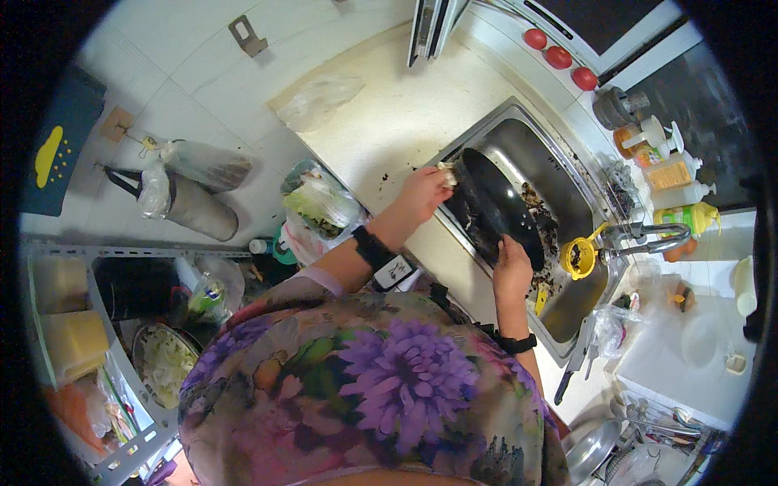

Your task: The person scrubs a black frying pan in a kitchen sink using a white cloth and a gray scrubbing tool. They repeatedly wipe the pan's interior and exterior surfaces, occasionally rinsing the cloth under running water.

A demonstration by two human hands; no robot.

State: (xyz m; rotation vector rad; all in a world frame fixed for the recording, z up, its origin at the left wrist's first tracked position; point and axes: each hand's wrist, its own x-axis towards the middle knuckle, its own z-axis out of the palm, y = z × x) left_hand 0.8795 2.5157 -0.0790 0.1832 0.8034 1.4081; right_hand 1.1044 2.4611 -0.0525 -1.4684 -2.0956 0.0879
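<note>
A black pan or basin point(495, 203) is tilted over the near side of the stainless steel sink point(516, 112). My right hand point(512, 267) grips its near rim. At the far-left end of the rim, my left hand point(423, 193) pinches a small pale piece point(448, 174), too small to identify. Wet dark food scraps point(547, 237) and a brown clump point(530, 194) lie on the sink floor. Inside the sink, by the faucet, sits a yellow strainer point(578, 258) with dark bits in it. A small yellow tool point(540, 299) lies among the scraps.
A chrome faucet point(653, 234) reaches over the sink's right side. A kitchen knife point(572, 364) lies on the counter by the sink corner. Leafy cabbage point(322, 203) in a bag stands left of the counter edge. Pump bottles point(668, 173) line the back ledge; a window frame point(434, 30) juts overhead.
</note>
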